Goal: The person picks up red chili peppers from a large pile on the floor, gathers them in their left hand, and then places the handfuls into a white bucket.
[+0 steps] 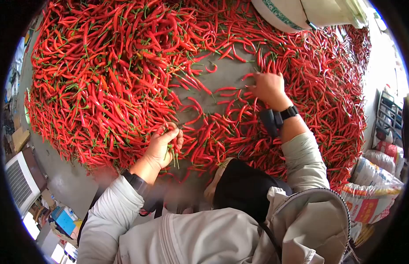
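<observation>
On the grey floor (72, 180) we find red chili peppers (103, 92) heaped at both sides of a sparsely covered patch. A white bucket (292, 15) is at the far right edge. Our right hand (269, 90) is at the right-hand heap's inner margin; its grip we cannot determine. Our left hand (164, 143) is curled around a few green-stemmed chilies (176, 159).

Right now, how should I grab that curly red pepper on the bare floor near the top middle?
Try pinching the curly red pepper across the middle of its bend, coming from above. It seems to lie flat on the bare floor, slightly apart from its neighbours, so fingertips should fit around it.
</observation>
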The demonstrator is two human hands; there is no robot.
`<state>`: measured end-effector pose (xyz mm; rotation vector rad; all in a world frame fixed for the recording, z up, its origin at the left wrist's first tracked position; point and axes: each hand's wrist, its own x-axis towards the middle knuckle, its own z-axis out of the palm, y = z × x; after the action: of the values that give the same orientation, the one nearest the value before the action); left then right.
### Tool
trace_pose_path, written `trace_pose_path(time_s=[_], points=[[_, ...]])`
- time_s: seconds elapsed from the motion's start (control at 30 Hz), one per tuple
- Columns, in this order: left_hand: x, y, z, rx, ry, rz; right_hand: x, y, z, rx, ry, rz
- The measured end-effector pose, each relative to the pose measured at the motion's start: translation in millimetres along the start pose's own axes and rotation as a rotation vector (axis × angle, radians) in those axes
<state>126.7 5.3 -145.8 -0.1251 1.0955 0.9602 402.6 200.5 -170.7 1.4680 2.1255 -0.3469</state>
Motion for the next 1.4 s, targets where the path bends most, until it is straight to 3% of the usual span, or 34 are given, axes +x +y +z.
trace_pose_path(time_s=[0.13, 0.17, 0.2, 0.23, 0.3, 0.33, 0.43, 0.57, 0.63, 0.67, 0.9, 0.97, 1.03, 1.17, 1.23, 1.3, 1.4], points=[[-1.5, -2.1, 9.1, 0.076, 0.041, 0.062, 53.3, 1.2, -33.2, 0.168, 0.351, -0.133], [-4.0, -0.4, 11.8, 0.123, 0.061, 0.087, 75.7, -7.7, -41.5, 0.286, 0.338, -0.184], [-6.5, 1.7, 12.5, 0.045, 0.054, 0.039, 109.1, -8.5, -30.0, 0.339, 0.468, -0.329], [-7.6, 3.3, 11.5, 0.048, 0.057, 0.049, 115.5, -17.8, -33.6, 0.342, 0.477, -0.335], [-6.4, 4.7, 6.1, 0.041, 0.001, 0.075, 128.9, -38.0, -38.5, 0.194, 0.410, -0.098], [-4.9, 4.7, 1.2, 0.043, 0.020, 0.068, 141.4, -40.4, -39.2, 0.207, 0.175, -0.065], [-6.9, 7.8, 6.3, 0.043, 0.114, 0.098, 125.9, -44.2, -21.7, 0.085, 0.140, -0.135], [-1.0, 8.1, -0.5, -0.001, 0.067, 0.096, 80.0, -17.0, -2.4, 0.035, 0.160, -0.253], [1.4, 8.5, -0.4, 0.006, 0.062, 0.074, 52.9, 4.3, 10.9, 0.083, 0.243, -0.185], [2.4, 8.2, -0.9, 0.002, 0.051, 0.064, 50.7, 17.3, 33.3, 0.155, 0.405, -0.196], [2.6, 9.7, 0.8, 0.037, 0.054, 0.049, -15.4, 26.9, 25.4, 0.049, 0.321, 0.175], [2.6, 10.4, -2.2, 0.041, 0.067, 0.056, -32.8, 6.4, 16.6, 0.047, 0.475, 0.059], [2.9, 8.0, -3.2, 0.056, 0.075, 0.055, -33.6, -26.7, 36.6, 0.114, 0.569, -0.278], [0.9, 5.7, 0.4, 0.066, 0.071, 0.054, -65.8, -114.1, 78.2, 0.249, 0.374, -0.934], [-1.1, 4.6, 0.6, 0.070, 0.051, 0.060, -89.8, -114.3, 90.4, 0.144, 0.190, -1.039], [-2.2, 3.9, 0.5, 0.078, 0.047, 0.060, -96.5, -104.8, 121.5, 0.184, 0.220, -1.028], [-4.2, 1.4, 3.6, 0.088, 0.053, 0.062, -100.9, -90.0, 130.3, 0.112, 0.402, -0.805]])
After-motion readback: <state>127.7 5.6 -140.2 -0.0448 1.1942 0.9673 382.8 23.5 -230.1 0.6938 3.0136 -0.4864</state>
